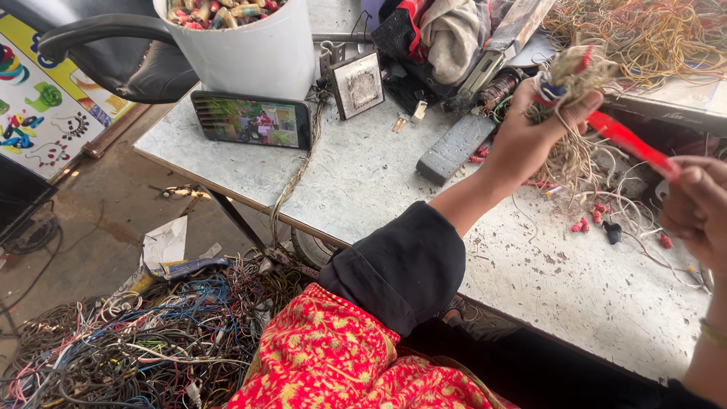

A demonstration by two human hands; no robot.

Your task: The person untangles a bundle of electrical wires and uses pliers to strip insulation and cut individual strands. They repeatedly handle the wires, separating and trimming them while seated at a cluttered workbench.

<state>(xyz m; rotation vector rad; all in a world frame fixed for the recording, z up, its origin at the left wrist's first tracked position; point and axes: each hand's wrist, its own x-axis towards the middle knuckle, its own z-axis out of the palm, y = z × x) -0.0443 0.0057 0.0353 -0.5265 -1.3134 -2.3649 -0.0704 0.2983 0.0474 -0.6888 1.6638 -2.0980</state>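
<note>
Left hand (pixel 530 132) is clenched around a bundle of pale wires (pixel 572 83), held up over the worn white table (pixel 363 182). Right hand (pixel 700 208) grips a red strip (pixel 628 142) running from that bundle (pulled fairly taut). A phone (pixel 252 120) leans against a white bucket (pixel 250 45).

Head view, close, downward over table (pixel 363 182)
</note>
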